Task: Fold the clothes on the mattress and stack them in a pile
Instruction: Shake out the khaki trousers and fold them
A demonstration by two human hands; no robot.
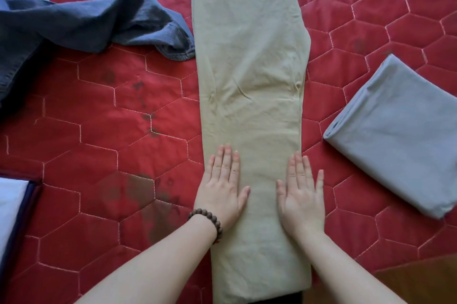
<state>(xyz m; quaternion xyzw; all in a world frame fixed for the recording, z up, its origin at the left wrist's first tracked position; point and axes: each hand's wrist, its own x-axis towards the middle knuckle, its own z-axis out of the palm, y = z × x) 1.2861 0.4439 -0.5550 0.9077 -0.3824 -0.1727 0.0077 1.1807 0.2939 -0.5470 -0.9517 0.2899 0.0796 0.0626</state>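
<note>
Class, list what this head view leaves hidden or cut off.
- Khaki trousers: waist cut off by the top edge, hem by the bottom edge.
- Jeans: most lies beyond the left edge.
- Grey fold: right side cut off; garment type unclear.
- White item: mostly off-frame left.

left hand, right hand: flat on khaki trousers | red mattress

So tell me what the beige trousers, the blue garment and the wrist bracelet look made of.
Beige trousers: likely matte woven cotton, given the fine creases. Blue garment: looks like denim, with faded blue weave and a stitched hem. Bracelet: round brown beads, probably wood, dull sheen.
</note>
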